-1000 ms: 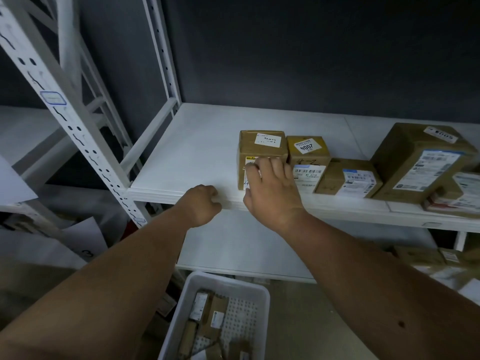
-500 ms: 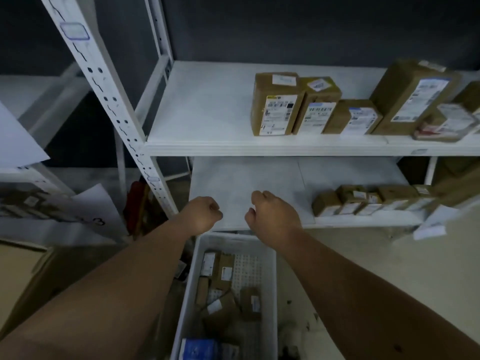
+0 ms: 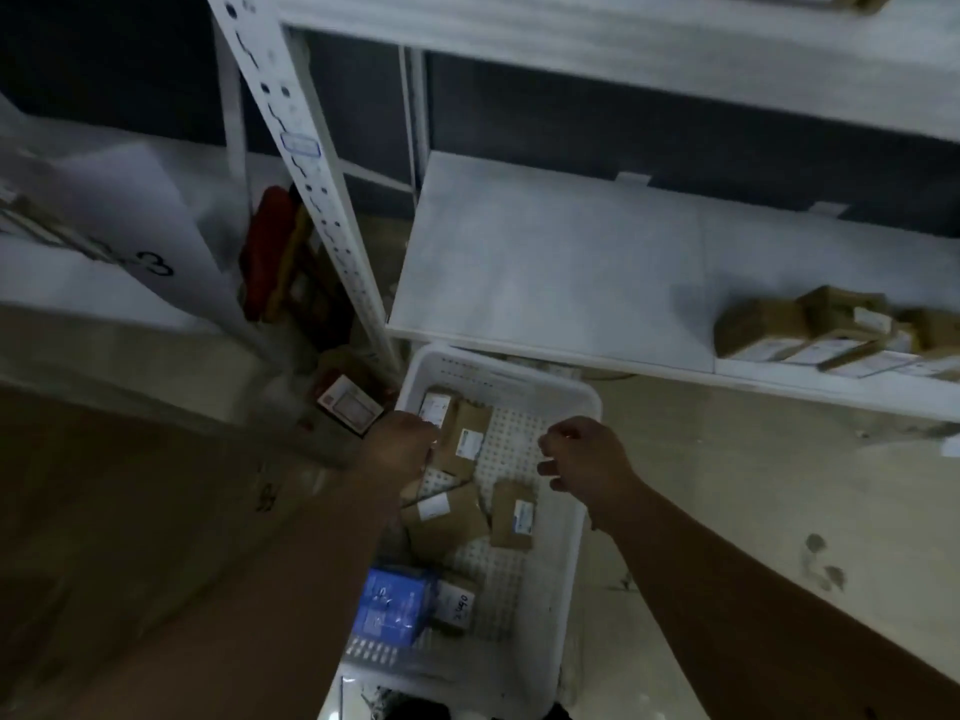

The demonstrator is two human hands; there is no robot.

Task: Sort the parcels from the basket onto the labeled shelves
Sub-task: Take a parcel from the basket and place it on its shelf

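Observation:
A white perforated basket stands on the floor below me. Inside lie several brown parcels with white labels, a blue box and a small parcel with a handwritten label. My left hand hovers over the basket's left rim with curled fingers, next to the far parcels; no parcel shows in it. Above the basket's right side, my right hand hangs loosely curled and holds nothing. The white lower shelf carries a row of brown parcels at the right.
The upper shelf's edge runs across the top. A white perforated upright stands left of the basket, with a red object behind it. A large cardboard box fills the left. A sheet marked 3 hangs at left.
My view has dropped from the upper shelf to the basket. Both hands have come down from the shelf edge to just above the basket, the right having left the parcel on the shelf.

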